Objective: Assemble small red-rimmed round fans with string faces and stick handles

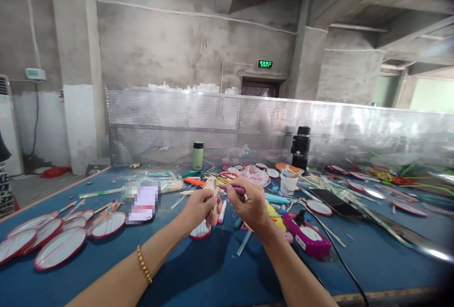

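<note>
Two hands: left (199,207), right (248,204). One marker (232,188) in right hand, one stick (214,197) in left. Round fans (60,247) left of left hand: about seven, overlapping, exact count unclear. One green flask (197,155) beyond hands. One black flask (301,147), one white cup (288,183), one phone (335,202) right of right hand.
</note>
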Demonstrator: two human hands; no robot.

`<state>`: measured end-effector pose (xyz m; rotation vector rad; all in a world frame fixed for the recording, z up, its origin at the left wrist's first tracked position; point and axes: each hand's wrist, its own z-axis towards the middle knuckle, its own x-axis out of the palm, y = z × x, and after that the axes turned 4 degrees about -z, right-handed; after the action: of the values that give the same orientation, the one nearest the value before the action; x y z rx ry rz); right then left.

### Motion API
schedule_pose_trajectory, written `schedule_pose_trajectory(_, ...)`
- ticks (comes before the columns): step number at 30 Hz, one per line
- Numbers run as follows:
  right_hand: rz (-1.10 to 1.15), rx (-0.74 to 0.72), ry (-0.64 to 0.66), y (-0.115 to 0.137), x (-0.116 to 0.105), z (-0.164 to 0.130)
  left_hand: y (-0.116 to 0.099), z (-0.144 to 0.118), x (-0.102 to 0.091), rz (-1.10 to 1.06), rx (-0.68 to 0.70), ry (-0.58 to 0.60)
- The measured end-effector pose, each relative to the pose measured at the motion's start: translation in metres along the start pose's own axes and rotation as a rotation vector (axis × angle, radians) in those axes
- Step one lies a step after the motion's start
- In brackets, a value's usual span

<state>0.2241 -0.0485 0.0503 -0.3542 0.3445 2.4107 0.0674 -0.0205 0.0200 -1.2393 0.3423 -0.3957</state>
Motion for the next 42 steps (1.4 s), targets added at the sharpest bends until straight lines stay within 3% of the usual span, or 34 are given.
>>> schedule_pose_trajectory(42,-0.001,-0.008,0.015,0.0015,0.0004,0.0011,0.0013,-0.0001,-0.0003,0.003,0.000,0.000)
